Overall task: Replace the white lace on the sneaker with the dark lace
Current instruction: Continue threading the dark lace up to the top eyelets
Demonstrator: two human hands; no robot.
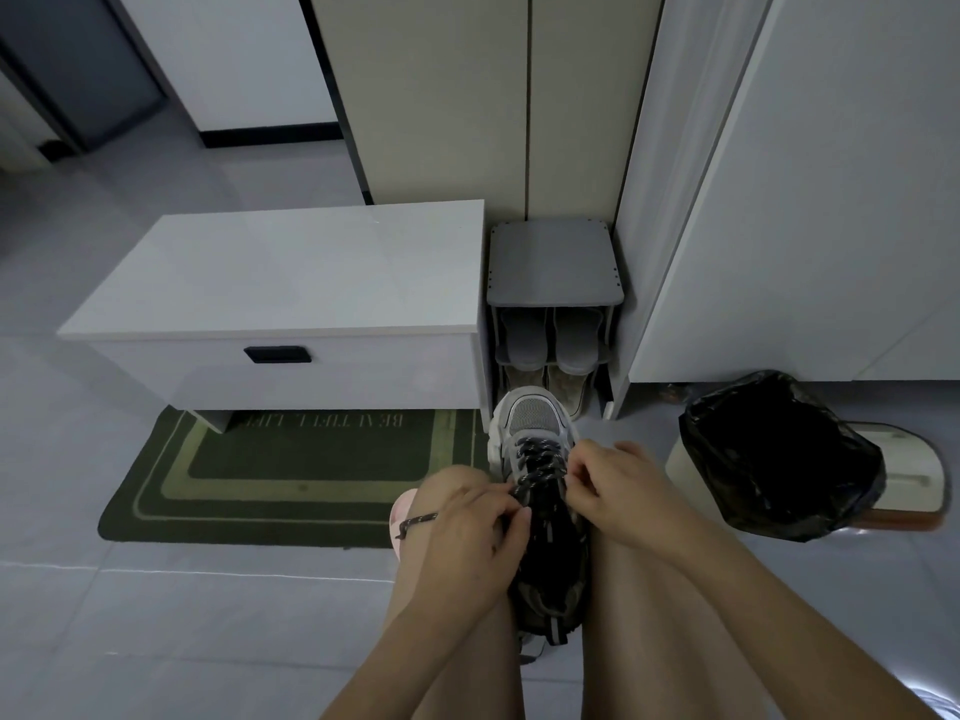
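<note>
Nearest the lens: bare forearms and knees [649, 589], sneaker [532, 418] wedged between the knees, toe pointing away, heel toward the body. Dark lace [540, 457] crossed through the eyelet rows nearest the toe; upper rows not yet laced, as far as visible. No white lace in view. Left hand [467, 522]: fingers [506, 506] curled, pinching one run of the lace, loose tip sticking out leftward over a pink slipper [402, 511]. Right hand [618, 485]: fingers [582, 465] pinched on the lace at the right eyelet row. Judged risks: harder pull on one side, hence unequal ends; eyelet skipped or used twice, dark lace on dark upper in dim light; tip missing the hole and fraying; sharp tug shifting the sneaker out of the knees and slackening the finished crossings. Green mat [291, 475] beyond, untouched.
</note>
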